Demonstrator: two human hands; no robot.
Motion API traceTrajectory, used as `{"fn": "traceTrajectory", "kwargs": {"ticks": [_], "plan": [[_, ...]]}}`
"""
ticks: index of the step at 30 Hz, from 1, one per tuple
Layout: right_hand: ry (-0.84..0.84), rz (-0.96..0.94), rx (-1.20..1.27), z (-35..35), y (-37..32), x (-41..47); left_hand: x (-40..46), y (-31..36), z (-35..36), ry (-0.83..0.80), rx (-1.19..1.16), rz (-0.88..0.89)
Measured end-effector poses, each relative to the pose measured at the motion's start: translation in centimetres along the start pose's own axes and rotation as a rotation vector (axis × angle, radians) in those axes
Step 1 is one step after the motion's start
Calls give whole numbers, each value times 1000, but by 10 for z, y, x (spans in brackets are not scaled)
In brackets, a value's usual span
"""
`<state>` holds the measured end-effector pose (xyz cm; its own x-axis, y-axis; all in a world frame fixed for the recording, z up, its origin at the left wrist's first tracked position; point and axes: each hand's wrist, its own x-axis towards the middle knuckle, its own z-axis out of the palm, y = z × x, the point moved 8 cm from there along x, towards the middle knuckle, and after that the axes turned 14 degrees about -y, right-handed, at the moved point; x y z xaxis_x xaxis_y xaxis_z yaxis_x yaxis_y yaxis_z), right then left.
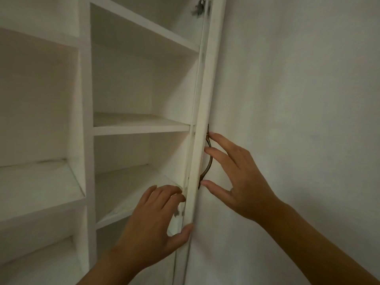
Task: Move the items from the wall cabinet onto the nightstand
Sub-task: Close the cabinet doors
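Wall cabinet: white, open-fronted on the left side of the view, divided into compartments by a vertical panel. Its top, bottom and left side are cut off by the frame. The lighting is dim and the deeper corners are in shadow; no items can be made out on any visible shelf.

Cabinet door: white, seen almost edge-on, running from upper right to lower centre. Its front face cannot be told apart from the pale wall to the right. Its lower end is hidden behind the left forearm.

Handle: dark, curved metal, on the right side of the door edge; partly hidden by fingers.

Hinge: metal, at the far top of the door, blurred and partly cut off.

Left hand: near, low centre. Thumb pressed on the door's near edge, fingers curled round its inner side, so it pinches the door edge.

Right hand: right of the door, fingers spread wide and straight, tips touching at the handle and door; whether any finger hooks behind the handle cannot be told.

Nightstand: out of view.
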<state>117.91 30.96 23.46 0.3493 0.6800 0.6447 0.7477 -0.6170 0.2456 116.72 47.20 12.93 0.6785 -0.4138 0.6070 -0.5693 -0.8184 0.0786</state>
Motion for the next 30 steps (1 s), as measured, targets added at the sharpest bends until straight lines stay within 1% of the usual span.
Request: {"fn": "traceTrajectory", "kwargs": {"ticks": [8, 12, 19, 23, 30], "plan": [[83, -171, 11, 27, -34, 55, -34, -54, -23, -7, 102, -148], [83, -193, 17, 46, -45, 84, -48, -79, -37, 5, 172, -248], [91, -247, 110, 72, -60, 118, -64, -112, -50, 1, 266, -365], [60, -261, 135, 85, -63, 126, -72, -129, -54, -6, 291, -443], [-14, -246, 117, 120, -70, 134, -83, -168, -51, -55, 264, -622]]}}
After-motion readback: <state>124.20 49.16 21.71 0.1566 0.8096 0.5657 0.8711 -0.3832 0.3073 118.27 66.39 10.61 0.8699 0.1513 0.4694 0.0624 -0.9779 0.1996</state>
